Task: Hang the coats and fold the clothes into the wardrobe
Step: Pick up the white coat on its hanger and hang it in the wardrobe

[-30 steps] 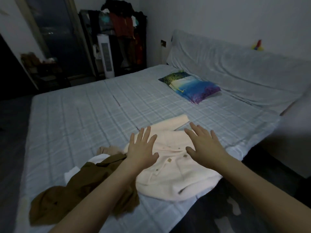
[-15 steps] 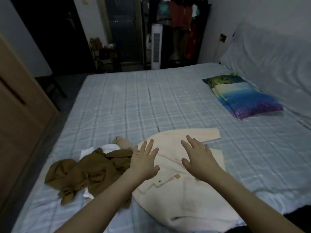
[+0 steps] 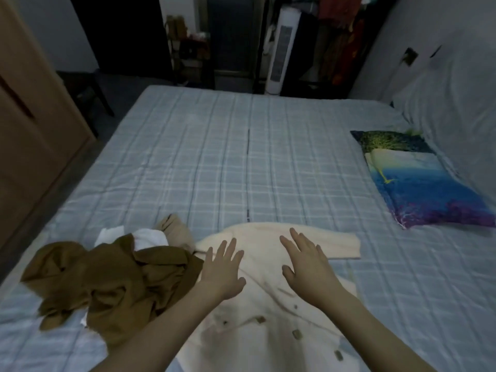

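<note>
Both hands flat over cream coat on bed.
L hand & R hand: fingers straight, spread apart, gripping nothing, over cream coat at 6 o'clock on checked bed. Brown garment heaped at 8 o'clock, touching coat; pillow at 3 o'clock.

Matt cream cloth coat with brown buttons lies on checked quilted bedsheet.

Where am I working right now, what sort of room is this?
Most likely a bedroom. The clothes lie on a wide bed with a checked cover, a printed pillow rests near its head, and a rack of hanging clothes stands at the far wall.
</note>
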`<state>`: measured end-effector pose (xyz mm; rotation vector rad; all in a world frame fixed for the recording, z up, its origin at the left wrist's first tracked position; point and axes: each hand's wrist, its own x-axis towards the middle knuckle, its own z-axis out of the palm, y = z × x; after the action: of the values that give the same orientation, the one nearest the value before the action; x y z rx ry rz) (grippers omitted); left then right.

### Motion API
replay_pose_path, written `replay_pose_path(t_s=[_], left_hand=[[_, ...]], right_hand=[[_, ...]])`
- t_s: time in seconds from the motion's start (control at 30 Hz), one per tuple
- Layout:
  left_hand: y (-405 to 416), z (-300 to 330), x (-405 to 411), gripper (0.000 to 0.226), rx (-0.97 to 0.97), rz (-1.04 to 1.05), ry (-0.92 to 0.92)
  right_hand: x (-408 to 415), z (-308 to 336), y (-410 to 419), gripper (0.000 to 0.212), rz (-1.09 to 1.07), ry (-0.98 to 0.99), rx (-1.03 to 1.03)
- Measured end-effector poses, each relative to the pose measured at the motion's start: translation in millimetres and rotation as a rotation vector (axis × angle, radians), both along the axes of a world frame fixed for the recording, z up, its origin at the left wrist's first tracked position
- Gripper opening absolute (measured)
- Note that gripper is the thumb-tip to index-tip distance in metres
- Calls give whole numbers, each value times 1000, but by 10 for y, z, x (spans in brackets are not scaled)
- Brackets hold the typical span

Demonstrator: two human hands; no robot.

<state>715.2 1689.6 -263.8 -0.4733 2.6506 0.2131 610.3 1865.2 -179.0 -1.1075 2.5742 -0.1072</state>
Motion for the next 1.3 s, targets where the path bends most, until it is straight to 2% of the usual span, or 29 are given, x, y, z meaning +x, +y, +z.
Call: replay_pose_path(t_s=[0.33, 0.53, 0.67, 0.77, 0.93, 1.03, 1.1, 1.17, 1.3], left_hand=[[-173, -848, 103, 70, 119, 283, -154], [-58, -1396, 381, 47, 278, 624, -252], [-29, -1707, 493, 53, 196, 750, -218], [-94, -1905, 536, 63, 154, 810, -174], [-68, -2251, 515, 84, 196, 754, -265], [-156, -2339, 528, 95, 218, 773, -222], [-182, -2410, 591, 91, 219, 734, -160], [-205, -2444, 661, 84, 246, 691, -183], [-234, -2411, 683, 84, 268, 686, -178]], right_hand=[[-398, -1064, -506, 66, 138, -197, 44], [-478, -1719, -751, 65, 257, -313, 122], [-608, -2134, -1012, 61, 337, -347, 155], [-742, -2409, -1359, 63, 384, -319, 130], [-922, -2800, -2014, 78, 475, -235, 76], [-976, -3061, -2241, 92, 567, -179, 188], [-987, -3192, -2329, 97, 587, -127, 267], [-977, -3254, -2408, 98, 611, -38, 287], [-1011, -3183, -2566, 89, 731, 94, 323]])
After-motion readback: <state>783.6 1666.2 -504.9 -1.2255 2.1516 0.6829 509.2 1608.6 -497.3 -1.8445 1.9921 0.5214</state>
